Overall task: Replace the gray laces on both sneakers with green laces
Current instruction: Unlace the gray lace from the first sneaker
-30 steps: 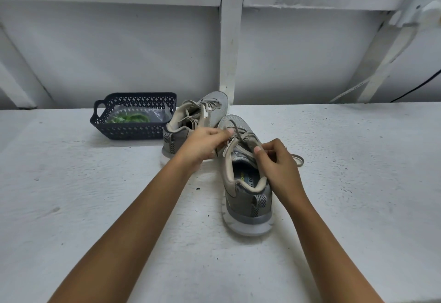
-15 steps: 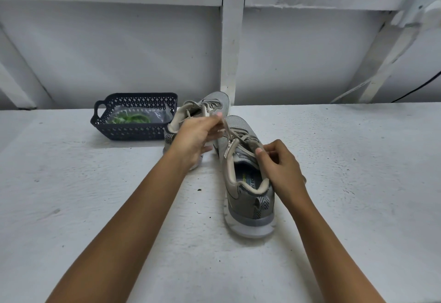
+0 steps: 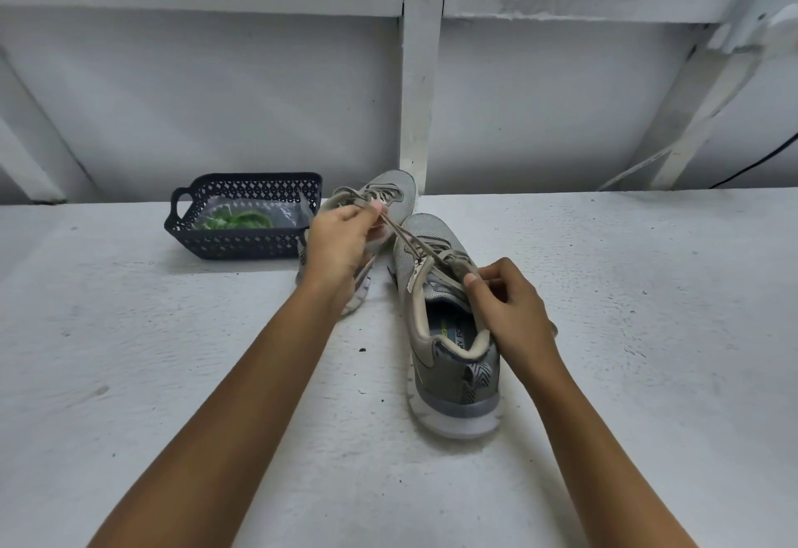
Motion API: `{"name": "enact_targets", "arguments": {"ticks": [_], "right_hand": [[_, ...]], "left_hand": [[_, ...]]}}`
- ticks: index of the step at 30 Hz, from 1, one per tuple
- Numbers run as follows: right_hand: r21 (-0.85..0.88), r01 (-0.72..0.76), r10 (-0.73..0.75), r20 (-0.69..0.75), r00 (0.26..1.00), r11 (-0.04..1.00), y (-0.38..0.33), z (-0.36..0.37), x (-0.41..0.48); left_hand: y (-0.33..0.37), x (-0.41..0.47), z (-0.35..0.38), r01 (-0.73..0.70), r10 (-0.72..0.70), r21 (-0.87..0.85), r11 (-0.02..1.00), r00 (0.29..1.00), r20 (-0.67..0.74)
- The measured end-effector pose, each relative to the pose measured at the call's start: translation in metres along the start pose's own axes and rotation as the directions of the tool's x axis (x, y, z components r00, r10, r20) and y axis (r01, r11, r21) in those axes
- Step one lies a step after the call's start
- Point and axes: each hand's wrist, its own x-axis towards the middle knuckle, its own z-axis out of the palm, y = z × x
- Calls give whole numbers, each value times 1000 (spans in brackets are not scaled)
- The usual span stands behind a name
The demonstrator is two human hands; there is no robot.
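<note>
1. Bench [image 3: 172, 375]: a white, rough-painted surface. Two gray sneakers and a dark basket are carried on it.
2. Near sneaker [image 3: 449, 379]: it is stood on its sole, heel toward the camera and toe pointing away. A gray lace [image 3: 410, 241] is seen threaded through its eyelets.
3. Left hand [image 3: 341, 241]: it is closed in a pinch on the free end of the gray lace. The strand is drawn taut, up and to the left from the upper eyelets.
4. Right hand [image 3: 509, 310]: fingers and thumb are curled onto the right edge of the near sneaker's opening, beside the top eyelet. Whether a lace strand is also pinched there cannot be told.
5. Far sneaker [image 3: 388, 191]: it is placed behind and to the left of the near one and is partly hidden by the left hand. It is laced in gray, and its toe lies at the back edge of the bench, near a white post [image 3: 421, 72].
6. Basket [image 3: 242, 245]: dark perforated plastic with a handle cut-out at its left end, set just left of the far sneaker. Contact between the two cannot be judged.
7. Basket contents: a clear plastic bag [image 3: 289, 213] is laid inside, and green laces [image 3: 235, 219] are coiled in it.
8. A black cable [image 3: 760, 163] is noted at far right, against the wall.
</note>
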Motion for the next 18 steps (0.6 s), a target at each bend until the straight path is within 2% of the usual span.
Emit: {"name": "enact_targets", "arguments": {"ticks": [3, 6, 10, 13, 16, 18], "right_hand": [[-4, -1, 1, 0, 1000, 1000, -1, 0, 0], [-1, -3, 3, -3, 1000, 1000, -1, 1, 0], [5, -5, 6, -5, 1000, 1000, -1, 1, 0], [3, -4, 4, -2, 1000, 1000, -1, 1, 0], [7, 0, 0, -1, 1000, 1000, -1, 0, -1], [9, 3, -3, -3, 1000, 1000, 0, 0, -1]], "left_hand": [[-12, -3, 2, 44, -78, 224, 974, 986, 147], [-28, -8, 4, -11, -95, 373, 928, 960, 263], [-33, -10, 9, -125, 53, 378, 917, 979, 195], [-23, -6, 6, -171, 165, 236, 957, 985, 45], [-11, -3, 1, -174, 174, 14, 985, 980, -94], [-13, -4, 2, -142, 144, 55, 988, 989, -39]]}}
